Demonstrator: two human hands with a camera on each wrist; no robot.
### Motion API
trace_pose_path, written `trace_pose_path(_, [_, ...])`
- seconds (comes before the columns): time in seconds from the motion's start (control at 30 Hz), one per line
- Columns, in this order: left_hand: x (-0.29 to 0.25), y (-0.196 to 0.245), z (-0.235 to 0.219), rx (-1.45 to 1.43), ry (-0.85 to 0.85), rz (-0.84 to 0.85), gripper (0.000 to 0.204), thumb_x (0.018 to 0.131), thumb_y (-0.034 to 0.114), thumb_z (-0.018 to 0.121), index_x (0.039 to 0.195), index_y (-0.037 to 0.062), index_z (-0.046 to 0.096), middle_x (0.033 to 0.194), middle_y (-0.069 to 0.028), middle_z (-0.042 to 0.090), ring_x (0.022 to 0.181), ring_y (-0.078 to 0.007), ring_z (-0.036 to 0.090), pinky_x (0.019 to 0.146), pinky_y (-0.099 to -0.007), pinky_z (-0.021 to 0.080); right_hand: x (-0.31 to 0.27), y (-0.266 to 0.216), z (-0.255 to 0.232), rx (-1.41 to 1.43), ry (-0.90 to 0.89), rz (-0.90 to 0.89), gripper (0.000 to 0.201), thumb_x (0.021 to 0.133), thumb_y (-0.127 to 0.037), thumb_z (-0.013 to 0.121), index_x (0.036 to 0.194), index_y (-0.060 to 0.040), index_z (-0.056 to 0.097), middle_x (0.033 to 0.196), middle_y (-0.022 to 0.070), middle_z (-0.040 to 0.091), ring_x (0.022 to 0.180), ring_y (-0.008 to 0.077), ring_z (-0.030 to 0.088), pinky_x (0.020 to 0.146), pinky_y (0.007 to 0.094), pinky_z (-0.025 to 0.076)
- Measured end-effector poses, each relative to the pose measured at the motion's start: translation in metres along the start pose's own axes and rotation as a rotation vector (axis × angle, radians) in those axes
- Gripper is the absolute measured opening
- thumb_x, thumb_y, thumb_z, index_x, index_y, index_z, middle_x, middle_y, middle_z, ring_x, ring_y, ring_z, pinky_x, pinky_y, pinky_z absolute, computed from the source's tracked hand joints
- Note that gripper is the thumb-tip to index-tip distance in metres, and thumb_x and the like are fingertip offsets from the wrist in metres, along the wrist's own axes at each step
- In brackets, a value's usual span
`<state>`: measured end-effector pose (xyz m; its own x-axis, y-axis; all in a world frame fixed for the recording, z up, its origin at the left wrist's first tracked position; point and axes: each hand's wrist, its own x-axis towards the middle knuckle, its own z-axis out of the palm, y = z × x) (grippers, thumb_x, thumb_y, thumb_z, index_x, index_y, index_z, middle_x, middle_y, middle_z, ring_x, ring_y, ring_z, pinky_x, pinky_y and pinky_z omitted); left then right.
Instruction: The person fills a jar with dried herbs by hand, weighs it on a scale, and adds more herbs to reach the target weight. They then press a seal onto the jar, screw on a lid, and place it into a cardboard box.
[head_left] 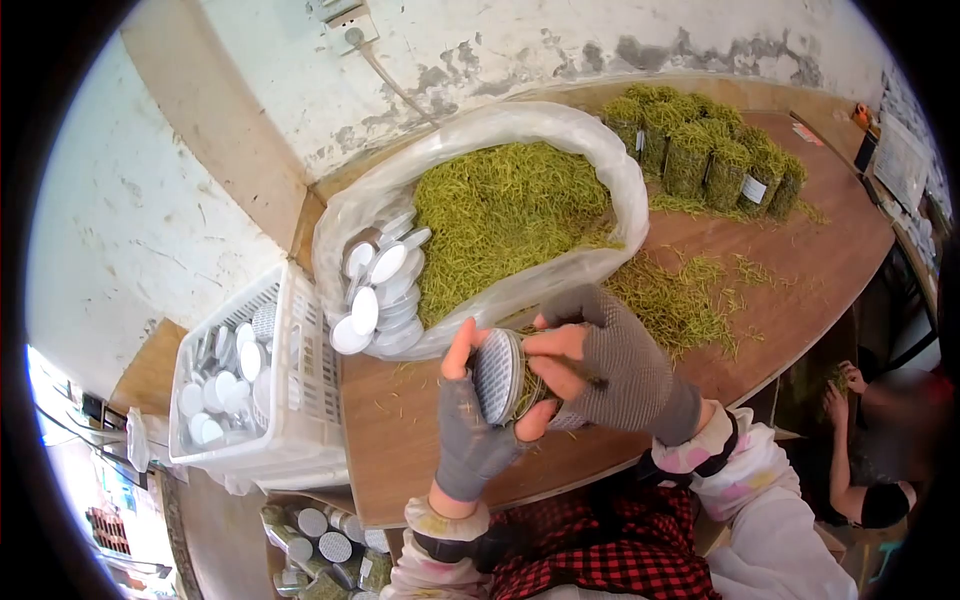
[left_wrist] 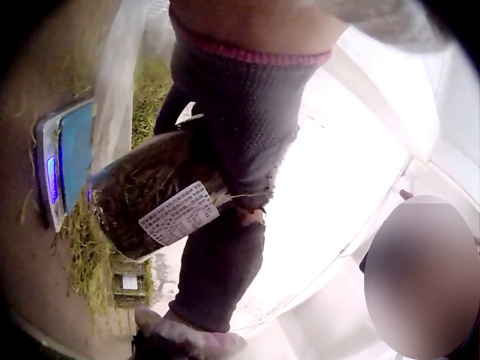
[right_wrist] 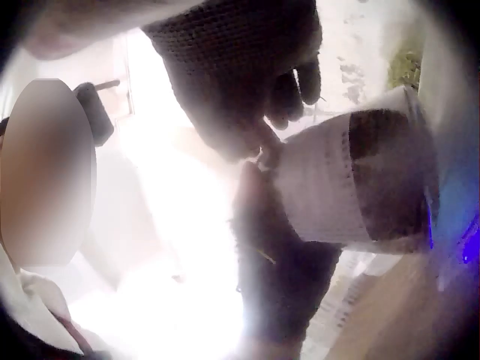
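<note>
Both hands wear grey fingerless gloves and hold one clear plastic jar (left_wrist: 142,187) packed with dried green plant strands. In the head view the jar is tipped on its side, its round silvery lid (head_left: 497,376) facing left. My left hand (head_left: 472,435) grips around the lid end, thumb below and fingers above. My right hand (head_left: 625,365) curls its fingers at the jar's side just behind the lid rim. A white printed label (left_wrist: 180,214) wraps the jar's side in the left wrist view. The gloves hide part of the jar.
A plastic bag (head_left: 630,190) holds loose strands (head_left: 510,205) and several lids (head_left: 388,263). Filled jars (head_left: 690,165) stand at the back right. A white crate (head_left: 300,350) of lids stands left. A scale (left_wrist: 75,157) sits beyond the jar. Another person's hands (head_left: 838,395) show at right.
</note>
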<state>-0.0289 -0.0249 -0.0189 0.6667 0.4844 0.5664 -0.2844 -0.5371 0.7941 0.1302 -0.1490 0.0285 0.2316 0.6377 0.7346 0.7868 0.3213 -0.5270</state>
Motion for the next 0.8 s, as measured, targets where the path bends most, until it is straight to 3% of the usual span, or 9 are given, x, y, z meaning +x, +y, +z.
trace_pose_path(0.1, [-0.005,-0.010,-0.002,0.026,-0.014,0.043,0.105,0.078,0.025,0.091,0.160,0.0010,0.030,0.133,-0.0151,0.055,0.115,-0.0258,0.059,0.103,-0.0412,0.048,0.001,-0.010,-0.013,-0.397,-0.129,-0.204,0.029,0.088,-0.030,0.077,0.109,-0.0112,0.073,0.111,0.0147,0.067,0.100,0.0354,0.065,0.087,0.0496,0.054])
trace_pose_path(0.2, [-0.010,-0.017,-0.004,0.015,-0.052,0.001,0.103,0.077,0.025,0.092,0.159,0.0023,0.034,0.131,-0.0154,0.056,0.113,-0.0278,0.060,0.102,-0.0422,0.049,-0.002,-0.017,-0.018,-0.493,-0.203,-0.313,0.035,0.087,-0.037,0.077,0.113,-0.0130,0.074,0.114,0.0148,0.067,0.102,0.0349,0.066,0.087,0.0518,0.054])
trace_pose_path(0.43, [-0.001,0.007,-0.006,0.263,-0.073,0.067,0.098,0.074,0.021,0.091,0.155,0.0054,0.039,0.127,-0.0170,0.053,0.115,-0.0313,0.057,0.103,-0.0425,0.047,-0.027,-0.008,-0.022,-0.274,-0.084,-0.222,0.044,0.087,-0.023,0.079,0.128,-0.0129,0.069,0.116,0.0144,0.065,0.101,0.0352,0.066,0.086,0.0479,0.056])
trace_pose_path(0.53, [-0.002,0.012,-0.006,0.141,-0.057,-0.037,0.094,0.075,0.018,0.090,0.154,0.0048,0.040,0.129,-0.0161,0.051,0.118,-0.0290,0.056,0.104,-0.0408,0.046,-0.041,-0.008,-0.030,-0.174,0.011,0.030,0.045,0.089,-0.015,0.077,0.133,-0.0100,0.066,0.118,0.0160,0.063,0.106,0.0344,0.065,0.090,0.0435,0.055])
trace_pose_path(0.6, [-0.004,0.015,-0.006,-0.033,-0.020,-0.153,0.091,0.077,0.016,0.089,0.153,0.0041,0.040,0.131,-0.0144,0.050,0.118,-0.0266,0.055,0.104,-0.0392,0.046,-0.056,-0.001,-0.027,-0.070,0.038,0.371,0.048,0.095,-0.013,0.074,0.140,-0.0071,0.059,0.122,0.0155,0.061,0.112,0.0289,0.063,0.096,0.0399,0.053])
trace_pose_path(0.63, [-0.005,0.015,-0.007,-0.033,-0.019,-0.154,0.091,0.077,0.016,0.089,0.153,0.0041,0.040,0.131,-0.0144,0.050,0.118,-0.0266,0.055,0.104,-0.0392,0.046,-0.071,0.007,-0.021,-0.069,0.037,0.371,0.048,0.095,-0.013,0.074,0.140,-0.0071,0.059,0.122,0.0155,0.061,0.112,0.0289,0.063,0.096,0.0399,0.053])
trace_pose_path(0.7, [-0.005,0.014,-0.008,-0.036,-0.009,-0.108,0.087,0.084,0.016,0.080,0.158,0.0036,0.035,0.136,-0.0128,0.055,0.123,-0.0228,0.058,0.107,-0.0392,0.048,-0.093,0.019,-0.007,0.386,0.093,0.718,0.054,0.098,-0.014,0.072,0.147,-0.0065,0.051,0.132,0.0132,0.058,0.120,0.0224,0.060,0.101,0.0375,0.051])
trace_pose_path(0.73, [-0.005,0.016,-0.006,-0.037,-0.008,-0.110,0.087,0.084,0.016,0.080,0.158,0.0036,0.035,0.136,-0.0128,0.055,0.123,-0.0228,0.058,0.107,-0.0392,0.048,-0.095,0.018,-0.005,0.385,0.091,0.719,0.054,0.098,-0.014,0.072,0.147,-0.0065,0.051,0.132,0.0132,0.058,0.120,0.0224,0.060,0.101,0.0375,0.051])
trace_pose_path(0.8, [-0.005,0.026,-0.001,-0.235,0.009,-0.216,0.091,0.084,0.016,0.081,0.160,0.0033,0.032,0.142,-0.0156,0.051,0.129,-0.0243,0.054,0.111,-0.0411,0.045,-0.094,0.007,0.001,1.105,0.185,0.938,0.060,0.100,-0.016,0.071,0.152,-0.0074,0.043,0.138,0.0115,0.055,0.124,0.0202,0.058,0.105,0.0373,0.050])
